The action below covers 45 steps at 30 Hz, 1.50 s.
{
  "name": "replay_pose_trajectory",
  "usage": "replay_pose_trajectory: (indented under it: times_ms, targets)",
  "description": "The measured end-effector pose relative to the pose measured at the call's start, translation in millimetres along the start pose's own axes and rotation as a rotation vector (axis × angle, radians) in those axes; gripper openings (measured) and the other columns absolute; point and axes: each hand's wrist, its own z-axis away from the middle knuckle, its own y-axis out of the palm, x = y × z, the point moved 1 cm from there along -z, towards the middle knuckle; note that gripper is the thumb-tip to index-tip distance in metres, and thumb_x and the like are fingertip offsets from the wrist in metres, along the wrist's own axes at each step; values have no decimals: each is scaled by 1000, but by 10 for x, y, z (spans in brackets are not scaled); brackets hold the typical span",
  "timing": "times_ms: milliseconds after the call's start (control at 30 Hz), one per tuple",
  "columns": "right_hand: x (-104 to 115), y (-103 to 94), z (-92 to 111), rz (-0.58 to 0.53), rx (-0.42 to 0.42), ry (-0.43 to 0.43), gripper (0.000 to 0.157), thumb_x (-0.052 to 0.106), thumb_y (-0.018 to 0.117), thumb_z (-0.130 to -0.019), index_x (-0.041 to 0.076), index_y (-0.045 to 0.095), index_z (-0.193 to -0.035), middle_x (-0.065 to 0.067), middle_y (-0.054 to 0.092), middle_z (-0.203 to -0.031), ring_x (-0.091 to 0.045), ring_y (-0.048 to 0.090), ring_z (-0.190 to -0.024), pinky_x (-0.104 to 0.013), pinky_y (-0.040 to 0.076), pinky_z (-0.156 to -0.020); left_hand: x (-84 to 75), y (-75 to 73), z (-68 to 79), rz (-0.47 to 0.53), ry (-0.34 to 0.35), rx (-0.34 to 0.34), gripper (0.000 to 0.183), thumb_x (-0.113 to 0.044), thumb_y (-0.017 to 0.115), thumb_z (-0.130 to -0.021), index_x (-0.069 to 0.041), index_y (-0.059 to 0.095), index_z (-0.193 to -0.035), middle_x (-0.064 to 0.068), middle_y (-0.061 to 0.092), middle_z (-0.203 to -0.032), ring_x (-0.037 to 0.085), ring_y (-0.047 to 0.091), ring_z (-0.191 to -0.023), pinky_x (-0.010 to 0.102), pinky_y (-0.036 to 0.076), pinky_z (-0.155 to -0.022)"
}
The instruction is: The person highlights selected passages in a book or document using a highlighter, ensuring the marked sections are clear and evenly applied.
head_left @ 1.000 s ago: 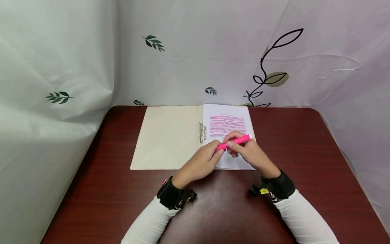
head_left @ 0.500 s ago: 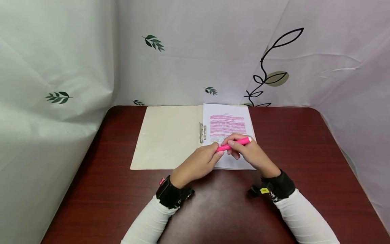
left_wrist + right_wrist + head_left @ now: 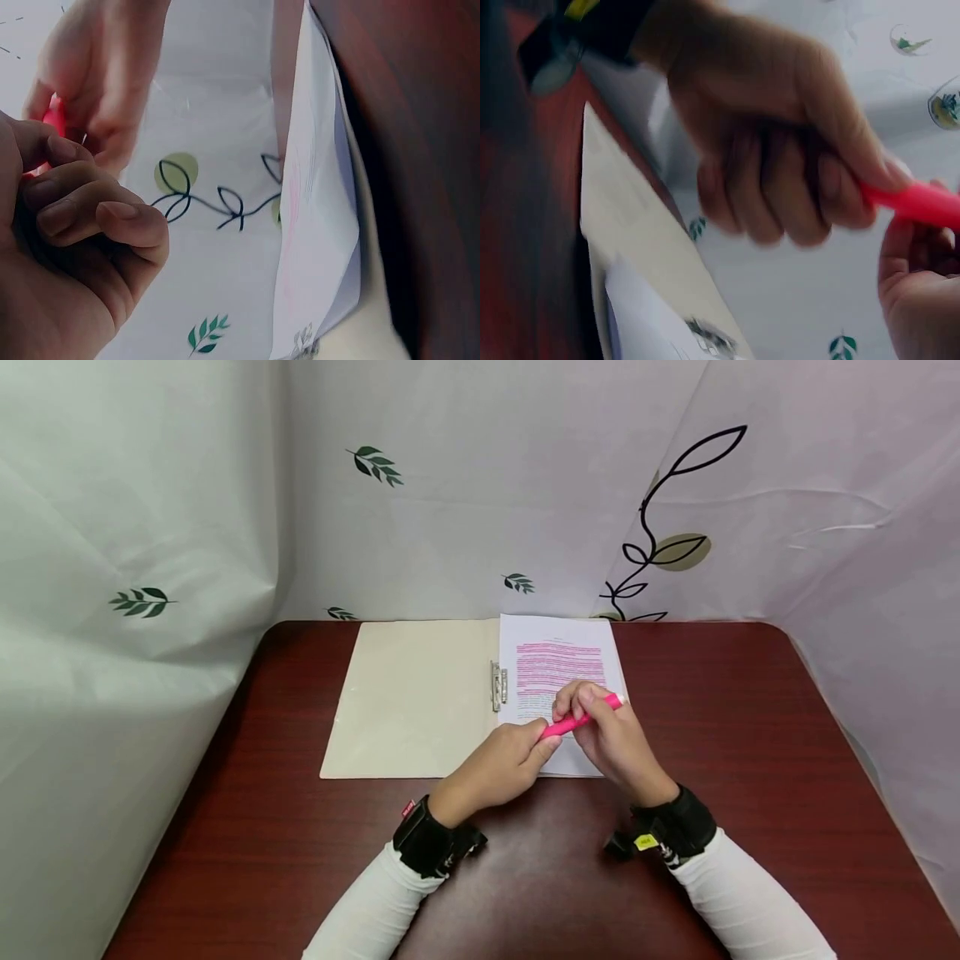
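A pink highlighter (image 3: 564, 725) with a whitish right end is held between both hands, above the lower part of a printed sheet (image 3: 555, 628). The left hand (image 3: 495, 766) grips its left end, thumb along the barrel and fingers curled beneath, as the right wrist view shows. Around the other end, the right hand (image 3: 617, 745) has its fingers and thumb curled. Pink lines cover the upper text on the sheet; plain printed lines show below them. In the left wrist view, the left hand's curled fingers (image 3: 97, 202) hide most of the highlighter.
The sheet lies on the right half of an open cream folder (image 3: 412, 702), beside its metal clip (image 3: 498, 687). Under them is a dark red-brown table (image 3: 225, 827). A white curtain (image 3: 450, 485) with leaf prints hangs along the back and sides.
The right hand has turned, its fingers now curling up around the highlighter's right end. The left hand and the highlighter's left end have shifted slightly right. Folder and sheet stay put.
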Motion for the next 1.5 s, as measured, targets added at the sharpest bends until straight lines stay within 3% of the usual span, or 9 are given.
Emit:
replay_pose_trajectory:
  times_ms: [167, 367, 433, 633, 833, 1100, 1333, 1500]
  targets:
    - [-25, 59, -5, -227, 12, -17, 41, 21, 36, -114, 9, 41, -74, 0, 43, -77, -15, 45, -77, -24, 42, -77, -40, 24, -9, 47, -42, 17, 37, -24, 51, -109, -12, 46, -75, -6, 35, -63, 7, 32, -58, 20, 27, -56]
    - [-36, 64, -23, -508, 103, -26, 52, 31, 17, -115, 11, 23, -68, 1, 22, -62, -14, 21, -57, -27, 18, -62, -45, 111, -9, 65, -53, 33, 41, -25, 51, -109, -13, 43, -70, -8, 33, -61, 5, 29, -55, 19, 25, -53]
    - [-40, 67, -21, -547, 107, -32, 54, 31, 15, -115, 11, 20, -65, 1, 20, -58, -13, 17, -52, -27, 14, -58, -43, 155, -10, 59, -43, 25, 43, -26, 51, -109, -14, 42, -69, -8, 32, -60, 3, 28, -54, 18, 24, -52]
    - [-29, 91, 7, -550, 55, -69, 54, 29, 15, -116, 12, 18, -64, 3, 17, -55, -11, 14, -45, -26, 10, -50, -77, 236, -12, 33, 3, -30, 47, -26, 53, -108, -14, 40, -65, -10, 29, -59, 1, 25, -53, 17, 21, -50]
    - [2, 107, 30, -569, 49, -79, 53, 27, 16, -116, 12, 19, -65, 3, 16, -56, -10, 14, -45, -25, 11, -49, -124, 271, -11, 122, 47, -57, 46, -19, 57, -106, -14, 41, -64, -11, 29, -60, -3, 24, -55, 14, 21, -51]
    - [28, 103, 66, -590, 23, -46, 52, 29, 17, -116, 12, 19, -66, 4, 15, -56, -8, 13, -45, -24, 11, -48, -163, 334, -9, 265, -11, -38, 49, -20, 57, -106, -15, 38, -62, -11, 29, -60, -4, 23, -55, 15, 20, -51]
    - [29, 102, 89, -562, -62, 5, 52, 29, 20, -116, 13, 21, -66, 5, 14, -56, -8, 12, -45, -23, 10, -48, -170, 376, -1, 218, -12, -74, 51, -21, 61, -104, -15, 37, -59, -10, 28, -58, -4, 20, -54, 14, 17, -50]
    - [49, 84, 114, -520, -57, -33, 52, 27, 20, -115, 13, 20, -65, 4, 14, -55, -8, 12, -44, -23, 9, -46, -186, 414, 12, 116, -1, -92, 54, -27, 60, -105, -16, 36, -58, -11, 26, -56, -3, 19, -52, 14, 16, -48]
